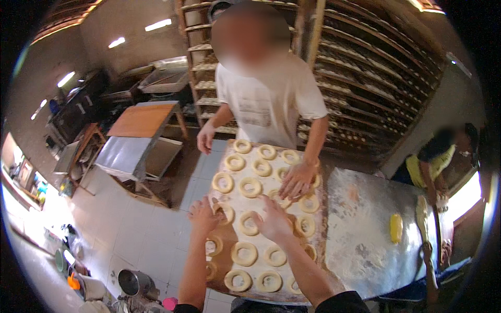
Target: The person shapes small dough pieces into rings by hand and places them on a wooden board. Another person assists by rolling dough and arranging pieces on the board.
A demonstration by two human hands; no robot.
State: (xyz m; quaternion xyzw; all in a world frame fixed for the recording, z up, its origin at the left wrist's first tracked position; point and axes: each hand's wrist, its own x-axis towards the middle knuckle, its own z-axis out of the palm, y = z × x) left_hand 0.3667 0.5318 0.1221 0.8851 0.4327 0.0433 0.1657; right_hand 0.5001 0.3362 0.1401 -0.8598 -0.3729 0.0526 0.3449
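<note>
Pale ring-shaped pieces of dough [244,254] lie in rows on a floured wooden board [237,201]. My left hand [203,215] is at the board's left edge, fingers apart, beside a dough ring [224,213]. Over the middle of the board, my right hand [274,223] has its thumb and fingers spread, with the thumb close to another dough ring [249,224]. Neither hand visibly holds anything. Part of the dough under my right hand and forearm is hidden. Across the board, a co-worker's hand [296,180] reaches down onto the rings.
A co-worker in a light shirt [266,99] stands at the board's far end. Tall racks [365,78] of dough pieces line the back. To the right, a floured metal table [360,235] carries a yellow object [396,228]; another person works beyond it. A low table [125,151] stands left.
</note>
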